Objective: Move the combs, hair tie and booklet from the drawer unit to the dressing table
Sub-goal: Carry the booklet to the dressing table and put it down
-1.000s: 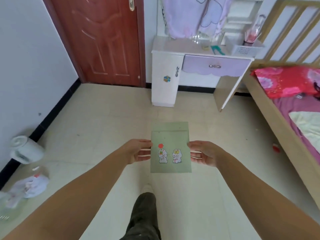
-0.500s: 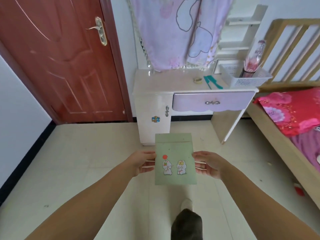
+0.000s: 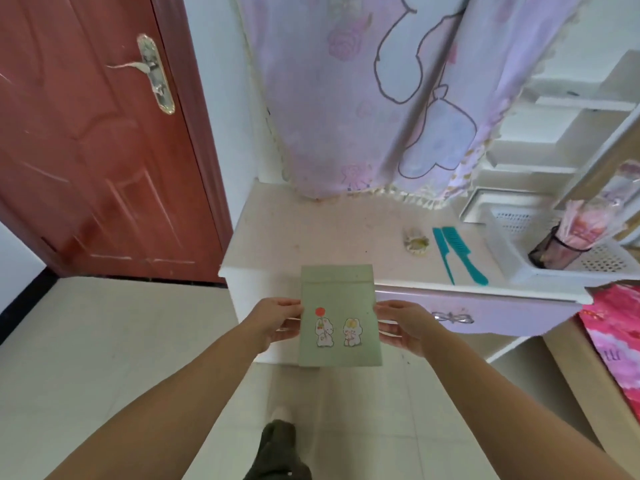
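A pale green booklet with two cartoon rabbits on its cover is held upright in front of me. My left hand grips its left edge and my right hand grips its right edge. Its top edge overlaps the front of the white dressing table. On the tabletop, to the right, lie two teal combs side by side and a small yellowish hair tie just left of them.
A white plastic basket holding a dark mesh cup stands at the table's right end. A lilac cloth hangs over the mirror. A red door is on the left and a bed on the right. My foot is on the tiled floor.
I have walked closer to the dressing table; it now fills the view and the booklet's top reaches its front edge. Both hands keep the same hold.
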Demonstrator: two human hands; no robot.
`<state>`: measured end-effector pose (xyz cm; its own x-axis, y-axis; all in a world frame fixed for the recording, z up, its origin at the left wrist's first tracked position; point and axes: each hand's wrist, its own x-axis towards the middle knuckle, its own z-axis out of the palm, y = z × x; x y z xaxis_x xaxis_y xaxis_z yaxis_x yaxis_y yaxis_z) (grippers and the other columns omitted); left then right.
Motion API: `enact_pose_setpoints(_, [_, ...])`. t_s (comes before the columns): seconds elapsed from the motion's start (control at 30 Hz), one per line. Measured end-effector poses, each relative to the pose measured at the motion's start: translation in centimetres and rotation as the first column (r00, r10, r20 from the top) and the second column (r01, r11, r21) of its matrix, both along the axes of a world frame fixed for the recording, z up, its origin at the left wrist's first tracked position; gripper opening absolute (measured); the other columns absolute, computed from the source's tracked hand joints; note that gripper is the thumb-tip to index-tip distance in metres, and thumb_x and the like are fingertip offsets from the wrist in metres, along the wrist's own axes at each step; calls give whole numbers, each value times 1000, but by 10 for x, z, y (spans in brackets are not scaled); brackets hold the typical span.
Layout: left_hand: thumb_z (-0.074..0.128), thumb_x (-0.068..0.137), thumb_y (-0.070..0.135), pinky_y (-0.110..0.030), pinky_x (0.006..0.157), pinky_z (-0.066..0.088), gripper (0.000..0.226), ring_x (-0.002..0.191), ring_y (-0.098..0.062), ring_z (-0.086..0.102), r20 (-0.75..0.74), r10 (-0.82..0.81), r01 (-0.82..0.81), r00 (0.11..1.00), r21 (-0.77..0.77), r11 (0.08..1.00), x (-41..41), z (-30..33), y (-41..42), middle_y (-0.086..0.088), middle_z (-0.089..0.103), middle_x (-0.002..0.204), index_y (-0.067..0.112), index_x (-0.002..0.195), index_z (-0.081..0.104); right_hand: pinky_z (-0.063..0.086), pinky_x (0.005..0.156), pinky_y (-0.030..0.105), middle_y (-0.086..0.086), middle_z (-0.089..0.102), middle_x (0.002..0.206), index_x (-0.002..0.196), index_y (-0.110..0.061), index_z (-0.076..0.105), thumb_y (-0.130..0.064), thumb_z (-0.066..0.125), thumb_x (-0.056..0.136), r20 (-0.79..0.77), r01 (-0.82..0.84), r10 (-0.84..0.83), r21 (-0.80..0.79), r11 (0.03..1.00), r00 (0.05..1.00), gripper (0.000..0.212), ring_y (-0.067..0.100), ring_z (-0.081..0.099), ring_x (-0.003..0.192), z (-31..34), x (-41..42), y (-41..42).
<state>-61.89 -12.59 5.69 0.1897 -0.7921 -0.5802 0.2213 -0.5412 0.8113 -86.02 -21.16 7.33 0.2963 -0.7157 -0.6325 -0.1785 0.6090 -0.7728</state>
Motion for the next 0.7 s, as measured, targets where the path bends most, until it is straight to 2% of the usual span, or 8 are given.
enact_pose_setpoints(0.2, [58, 87, 7, -27, 64, 54, 8, 72, -18, 66, 36, -78, 76, 996, 58, 995, 31, -21, -154, -7, 70, 80, 11, 86, 66, 54, 64, 30, 10, 70, 91, 101, -4, 63, -8, 60, 87, -84, 152, -151, 0, 988, 985, 14, 21, 67, 77, -28, 38, -125])
enact_pose_setpoints(0.3, [57, 87, 6, -29, 69, 54, 8, 70, -18, 64, 60, -116, 110, 991, 92, 990, 30, -28, -214, -9, 68, 78, 7, 89, 65, 53, 66, 30, 9, 69, 87, 100, -4, 62, -8, 60, 87, -119, 238, -234, 18, 971, 965, 14, 20, 65, 77, -33, 42, -173])
enact_pose_setpoints(0.4, [58, 85, 4, -27, 65, 51, 11, 64, -16, 61, 128, -152, 135, 980, 135, 982, 23, -39, -257, -8, 66, 73, 10, 77, 63, 49, 64, 28, 10, 67, 91, 102, -3, 63, -9, 61, 87, -194, 272, -262, 28, 962, 946, 16, 19, 64, 78, -42, 42, -211])
enact_pose_setpoints(0.5, [57, 82, 0, -27, 60, 48, 20, 59, -17, 59, 245, -212, 174, 946, 167, 971, 15, -50, -288, -11, 64, 71, 12, 66, 62, 49, 72, 30, 15, 64, 98, 108, 2, 61, -8, 59, 88, -257, 255, -238, 33, 966, 937, 22, 23, 61, 85, -53, 42, -245])
enact_pose_setpoints(0.57, [56, 79, -1, -31, 66, 48, 20, 63, -23, 58, 324, -250, 197, 913, 188, 962, 11, -59, -303, -13, 63, 71, 10, 64, 63, 49, 67, 28, 14, 63, 95, 109, 3, 59, -5, 57, 88, -290, 228, -207, 42, 973, 934, 23, 21, 61, 79, -60, 43, -261])
enact_pose_setpoints(0.7, [52, 80, 1, -41, 80, 55, 16, 74, -32, 64, 373, -274, 196, 887, 234, 952, 10, -73, -321, -24, 70, 84, 3, 76, 68, 49, 61, 26, 18, 63, 96, 112, 7, 59, -1, 57, 87, -377, 199, -172, 35, 979, 910, 26, 24, 62, 78, -75, 44, -280])
